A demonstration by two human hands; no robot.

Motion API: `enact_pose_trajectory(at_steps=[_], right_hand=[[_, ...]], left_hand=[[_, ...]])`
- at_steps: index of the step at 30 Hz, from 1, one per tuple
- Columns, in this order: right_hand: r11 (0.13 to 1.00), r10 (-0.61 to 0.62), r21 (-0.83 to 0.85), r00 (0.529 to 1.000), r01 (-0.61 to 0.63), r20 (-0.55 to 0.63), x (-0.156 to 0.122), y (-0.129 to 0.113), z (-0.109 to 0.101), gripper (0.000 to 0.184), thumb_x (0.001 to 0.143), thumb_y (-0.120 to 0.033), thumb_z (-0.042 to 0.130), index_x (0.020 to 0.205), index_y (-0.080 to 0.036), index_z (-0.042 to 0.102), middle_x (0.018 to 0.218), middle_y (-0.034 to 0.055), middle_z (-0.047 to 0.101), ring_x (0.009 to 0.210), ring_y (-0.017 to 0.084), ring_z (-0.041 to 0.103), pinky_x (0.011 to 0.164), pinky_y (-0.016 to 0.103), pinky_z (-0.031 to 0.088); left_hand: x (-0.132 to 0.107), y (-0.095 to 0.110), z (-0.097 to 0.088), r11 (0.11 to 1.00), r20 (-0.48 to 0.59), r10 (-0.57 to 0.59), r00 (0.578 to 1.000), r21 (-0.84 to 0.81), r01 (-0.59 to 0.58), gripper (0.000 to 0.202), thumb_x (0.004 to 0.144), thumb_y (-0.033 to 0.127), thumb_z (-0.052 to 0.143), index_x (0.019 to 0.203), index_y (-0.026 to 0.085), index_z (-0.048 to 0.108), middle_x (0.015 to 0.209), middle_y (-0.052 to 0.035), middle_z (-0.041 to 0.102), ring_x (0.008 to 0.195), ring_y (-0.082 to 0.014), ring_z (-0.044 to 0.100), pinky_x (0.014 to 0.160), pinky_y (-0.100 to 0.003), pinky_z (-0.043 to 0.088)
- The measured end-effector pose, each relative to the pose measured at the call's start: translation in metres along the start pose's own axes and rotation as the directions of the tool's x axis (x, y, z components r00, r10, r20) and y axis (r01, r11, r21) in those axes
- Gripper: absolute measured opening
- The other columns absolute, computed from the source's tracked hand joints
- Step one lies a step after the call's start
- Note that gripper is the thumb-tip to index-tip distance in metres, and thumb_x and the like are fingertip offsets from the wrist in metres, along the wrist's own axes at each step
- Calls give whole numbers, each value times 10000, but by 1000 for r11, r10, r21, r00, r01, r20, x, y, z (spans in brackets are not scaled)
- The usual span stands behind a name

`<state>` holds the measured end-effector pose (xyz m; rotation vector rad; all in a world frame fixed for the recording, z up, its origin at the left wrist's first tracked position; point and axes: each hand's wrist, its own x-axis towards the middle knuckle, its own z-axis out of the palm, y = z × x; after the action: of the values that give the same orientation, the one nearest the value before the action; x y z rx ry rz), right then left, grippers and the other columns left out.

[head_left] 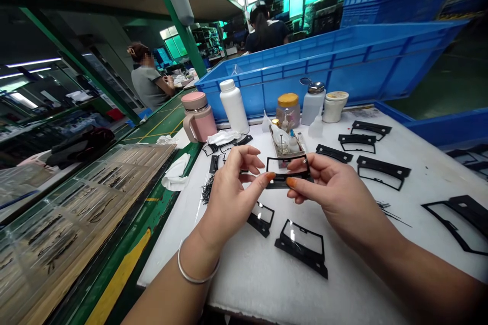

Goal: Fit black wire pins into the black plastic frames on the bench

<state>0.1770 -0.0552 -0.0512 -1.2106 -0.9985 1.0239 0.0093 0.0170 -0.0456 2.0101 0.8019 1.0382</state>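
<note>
Left forearm (171, 284) is coming up from lower left, left hand (232, 193) curling its fingers (244, 156), left thumb (259, 186) pointing inward. Right forearm (404, 259) is angling in from lower right, right hand (333, 185) pinching. Thumb tips are nearly meeting; elbows are sitting out of view.

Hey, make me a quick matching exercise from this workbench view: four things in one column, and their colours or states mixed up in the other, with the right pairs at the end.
Column one
1. Handled mug
2. Tall capped bottle
3. Bracelet
4. Raised frame

Column two
A. Silver-coloured, worn as a thin loop
B. Black-edged, gripped by the right hand
C. White, cap and body alike
D. Mainly pink, lid included

Right pairs: 1-D, 2-C, 3-A, 4-B
</note>
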Motion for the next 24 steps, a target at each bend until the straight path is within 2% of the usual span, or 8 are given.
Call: enact_pose_trajectory(at_steps=[3, 7, 14, 24], right_hand=[[1000, 0, 7, 1000, 0, 28, -1, 0, 0, 219, 784, -274, 732, 946, -174, 623, 900, 13, 657, 669, 119, 658, 566, 198, 515], [1000, 20, 18, 998, -21, 58, -1, 0, 0, 206, 797, -275, 716, 946, -179, 611, 898, 14, 658, 679, 115, 650, 586, 202, 512], [999, 52, 4, 996, -53, 67, 0, -1, 1, 187, 794, -239, 704, 936, -169, 604, 879, 16, 652, 674, 115, 644, 589, 206, 512], [999, 44, 10, 996, -45, 80, 0, -1, 0, 187, 788, -253, 718, 910, -167, 605, 962, 29, 642, 659, 107, 646, 585, 208, 517]], left_hand=[[0, -1, 0, 996, 85, -60, 995, -59, 65, 191, 889, 273, 637, 1050, 180, 591, 845, -22, 588, 783, -128, 555, 664, -206, 484], [0, -1, -1, 991, 113, -104, 988, -77, 113, 129, 886, 284, 639, 904, 157, 644, 760, -18, 583, 701, -115, 529, 627, -205, 465], [1, 0, -1, 982, 118, -136, 984, -116, 149, 123, 861, 268, 650, 849, 146, 637, 743, -16, 587, 673, -108, 521, 588, -199, 433], [1, 2, -2, 979, 139, -139, 980, -129, 157, 139, 858, 269, 651, 823, 139, 617, 714, -10, 568, 643, -97, 495, 569, -196, 406]])
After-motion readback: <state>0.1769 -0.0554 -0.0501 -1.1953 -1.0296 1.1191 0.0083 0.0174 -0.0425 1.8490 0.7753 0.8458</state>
